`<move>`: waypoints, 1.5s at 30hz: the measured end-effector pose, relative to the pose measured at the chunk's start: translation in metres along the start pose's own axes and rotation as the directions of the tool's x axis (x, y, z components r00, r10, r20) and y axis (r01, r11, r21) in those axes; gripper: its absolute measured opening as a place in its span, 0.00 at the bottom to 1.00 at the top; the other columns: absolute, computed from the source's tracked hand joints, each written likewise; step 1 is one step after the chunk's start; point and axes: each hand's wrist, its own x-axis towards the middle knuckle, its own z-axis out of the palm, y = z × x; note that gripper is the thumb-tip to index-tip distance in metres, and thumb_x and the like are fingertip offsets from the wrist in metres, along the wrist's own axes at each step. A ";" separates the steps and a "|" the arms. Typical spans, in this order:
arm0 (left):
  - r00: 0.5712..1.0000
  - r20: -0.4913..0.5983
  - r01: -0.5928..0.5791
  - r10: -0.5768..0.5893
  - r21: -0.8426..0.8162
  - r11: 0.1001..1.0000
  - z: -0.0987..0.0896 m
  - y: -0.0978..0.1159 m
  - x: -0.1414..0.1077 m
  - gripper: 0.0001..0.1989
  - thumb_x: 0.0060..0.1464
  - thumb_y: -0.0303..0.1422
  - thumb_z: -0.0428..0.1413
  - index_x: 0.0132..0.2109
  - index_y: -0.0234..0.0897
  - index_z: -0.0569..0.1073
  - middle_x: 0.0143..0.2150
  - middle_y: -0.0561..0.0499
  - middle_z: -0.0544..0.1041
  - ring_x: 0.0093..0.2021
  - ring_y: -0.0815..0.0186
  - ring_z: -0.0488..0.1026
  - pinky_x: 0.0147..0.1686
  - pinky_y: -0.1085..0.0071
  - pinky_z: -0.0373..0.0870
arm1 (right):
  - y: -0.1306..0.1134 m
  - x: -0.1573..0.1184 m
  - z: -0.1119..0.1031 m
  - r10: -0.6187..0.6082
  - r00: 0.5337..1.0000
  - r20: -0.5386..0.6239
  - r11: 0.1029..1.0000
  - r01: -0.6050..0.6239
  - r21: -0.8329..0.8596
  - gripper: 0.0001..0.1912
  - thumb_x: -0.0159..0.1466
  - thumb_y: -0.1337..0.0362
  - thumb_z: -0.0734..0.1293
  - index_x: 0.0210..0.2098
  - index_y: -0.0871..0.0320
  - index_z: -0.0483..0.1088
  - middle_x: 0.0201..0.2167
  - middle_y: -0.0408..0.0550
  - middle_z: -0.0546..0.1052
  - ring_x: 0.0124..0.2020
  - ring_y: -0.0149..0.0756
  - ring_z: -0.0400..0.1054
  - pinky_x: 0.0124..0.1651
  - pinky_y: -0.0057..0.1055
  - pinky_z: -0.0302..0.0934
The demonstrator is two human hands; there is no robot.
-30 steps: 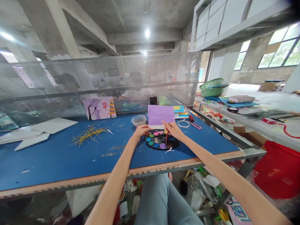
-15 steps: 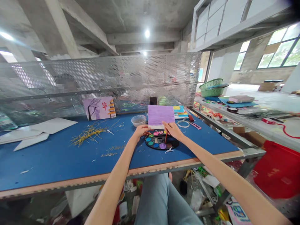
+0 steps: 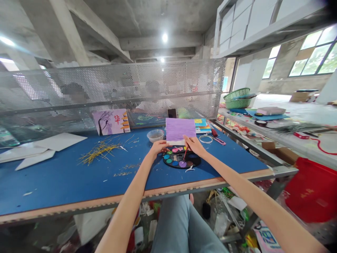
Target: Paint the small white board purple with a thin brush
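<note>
Currently, on the blue workbench (image 3: 79, 182), a purple-painted card (image 3: 177, 129) lies just behind a round watercolour palette (image 3: 181, 159), left hand (image 3: 158, 147) loosely open at the card's lower corner, right hand (image 3: 194, 146) pinching a paintbrush (image 3: 185, 154) (tip down at the palette).

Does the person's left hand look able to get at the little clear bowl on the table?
Probably yes. The left hand sits just in front of the clear bowl, with nothing but blue tabletop between them. It would likely need to let go of the purple-painted card first, as it seems to be steadying it.
</note>
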 end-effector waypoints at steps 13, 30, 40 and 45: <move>1.000 -0.004 -0.013 0.013 -0.009 1.000 -0.001 -0.001 0.000 0.13 0.62 0.37 0.56 0.49 0.32 0.73 0.43 0.48 0.77 0.37 0.67 0.75 0.38 0.65 0.75 | -0.001 -0.002 0.001 -0.017 1.000 -0.009 0.999 0.017 -0.040 0.37 0.61 0.33 0.55 0.13 0.57 0.62 0.08 0.41 0.62 0.13 0.26 0.55 0.22 0.26 0.53; 1.000 -0.025 -0.012 0.012 -0.017 1.000 0.001 0.003 -0.002 0.12 0.62 0.36 0.56 0.48 0.32 0.73 0.42 0.48 0.77 0.36 0.67 0.75 0.37 0.66 0.75 | -0.005 -0.004 -0.019 -0.262 0.903 -0.340 0.911 0.116 -0.396 0.29 0.69 0.43 0.52 0.27 0.55 0.70 0.25 0.47 0.76 0.29 0.35 0.70 0.35 0.29 0.56; 0.999 -0.033 -0.007 0.008 0.005 1.000 0.001 0.003 -0.004 0.12 0.62 0.36 0.56 0.49 0.32 0.72 0.44 0.48 0.76 0.38 0.67 0.75 0.38 0.65 0.75 | -0.002 -0.003 -0.018 -0.272 0.920 -0.283 0.860 0.101 -0.500 0.28 0.71 0.47 0.50 0.30 0.56 0.71 0.28 0.47 0.79 0.29 0.34 0.71 0.34 0.26 0.55; 1.000 -0.022 -0.001 0.001 0.014 1.000 0.001 0.003 -0.004 0.12 0.62 0.35 0.56 0.49 0.32 0.72 0.45 0.47 0.76 0.38 0.66 0.75 0.38 0.65 0.75 | -0.001 -0.002 -0.018 -0.261 0.911 -0.319 0.851 0.062 -0.521 0.28 0.71 0.48 0.50 0.29 0.56 0.71 0.26 0.47 0.77 0.29 0.36 0.71 0.33 0.27 0.53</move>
